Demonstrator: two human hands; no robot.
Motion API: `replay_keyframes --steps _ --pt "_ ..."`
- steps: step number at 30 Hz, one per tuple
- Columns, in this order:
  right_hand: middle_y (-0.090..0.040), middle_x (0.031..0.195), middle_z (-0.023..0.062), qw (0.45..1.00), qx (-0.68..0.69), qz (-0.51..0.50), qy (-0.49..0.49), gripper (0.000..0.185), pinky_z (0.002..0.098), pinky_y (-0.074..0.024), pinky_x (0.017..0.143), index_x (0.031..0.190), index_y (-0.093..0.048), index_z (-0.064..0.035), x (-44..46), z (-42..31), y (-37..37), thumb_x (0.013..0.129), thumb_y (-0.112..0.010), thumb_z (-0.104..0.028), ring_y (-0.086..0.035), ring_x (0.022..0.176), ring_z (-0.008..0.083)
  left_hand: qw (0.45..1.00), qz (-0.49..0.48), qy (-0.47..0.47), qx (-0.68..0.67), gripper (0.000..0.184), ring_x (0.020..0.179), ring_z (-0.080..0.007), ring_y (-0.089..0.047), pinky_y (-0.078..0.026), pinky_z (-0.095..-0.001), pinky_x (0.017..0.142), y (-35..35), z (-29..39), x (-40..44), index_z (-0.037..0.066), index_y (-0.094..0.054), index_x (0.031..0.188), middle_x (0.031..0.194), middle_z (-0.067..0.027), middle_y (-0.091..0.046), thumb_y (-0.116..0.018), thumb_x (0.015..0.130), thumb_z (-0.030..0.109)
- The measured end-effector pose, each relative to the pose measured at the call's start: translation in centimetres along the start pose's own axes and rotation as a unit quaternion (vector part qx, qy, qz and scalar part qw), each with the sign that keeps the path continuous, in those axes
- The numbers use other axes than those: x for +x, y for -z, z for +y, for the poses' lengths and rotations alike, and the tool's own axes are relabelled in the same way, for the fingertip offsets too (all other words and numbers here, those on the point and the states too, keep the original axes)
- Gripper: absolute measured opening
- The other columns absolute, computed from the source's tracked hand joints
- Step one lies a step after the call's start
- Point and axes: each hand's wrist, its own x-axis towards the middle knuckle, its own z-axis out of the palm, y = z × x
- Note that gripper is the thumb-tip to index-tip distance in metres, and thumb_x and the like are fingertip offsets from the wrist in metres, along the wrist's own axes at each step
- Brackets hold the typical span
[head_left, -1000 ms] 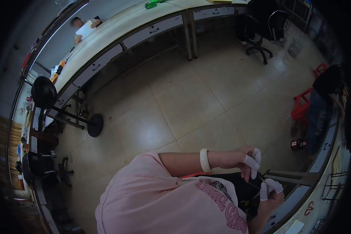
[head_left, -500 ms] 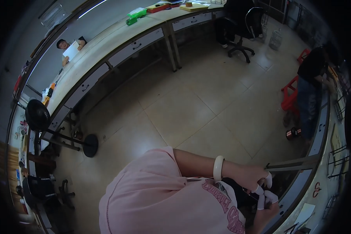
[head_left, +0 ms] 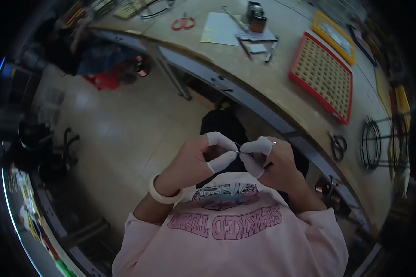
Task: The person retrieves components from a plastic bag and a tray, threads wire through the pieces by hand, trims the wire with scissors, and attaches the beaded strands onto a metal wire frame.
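White finger covers sit on the thumb and index finger of both my hands, which meet above my lap. My left hand (head_left: pixel 196 157), with a cream bangle (head_left: pixel 161 193) at its wrist, pinches a thin wire-like piece (head_left: pixel 238 152). From the other side my right hand (head_left: pixel 277 161) closes its thumb and index finger on the same piece. A ring shows on a right finger. Something small and dark sticks out below the right fingers; its kind is unclear. The fingertips hide most of the piece.
The workbench (head_left: pixel 272 87) curves ahead and to the right. On it lie red-handled scissors (head_left: pixel 183 22), paper (head_left: pixel 219 28), pens, a tape dispenser (head_left: pixel 255 17), a red tray (head_left: pixel 292 69) of small holes, dark scissors (head_left: pixel 338 146) and wire racks (head_left: pixel 370 143). Another person (head_left: pixel 64 46) is at the far left.
My view has swung right and down, from the room to the bench and my lap. Both hands now appear in mid-view, fingertips still together.
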Motion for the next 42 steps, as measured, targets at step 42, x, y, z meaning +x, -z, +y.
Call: replay_keyframes --steps 42 --pt "-0.05 0.055 0.0032 0.984 -0.111 0.142 -0.007 0.023 0.0314 -0.0416 0.044 0.08 -0.06 -0.0034 -13.1 8.3 20.9 0.059 -0.069 -0.005 -0.054 0.05 0.0191 0.931 -0.29 0.046 0.217 0.011 0.061 -0.0057 -0.044 -0.035 -0.0204 0.055 -21.4 8.3 17.9 0.001 -0.053 0.079 0.067 0.0023 -0.049 -0.061 0.076 0.008"
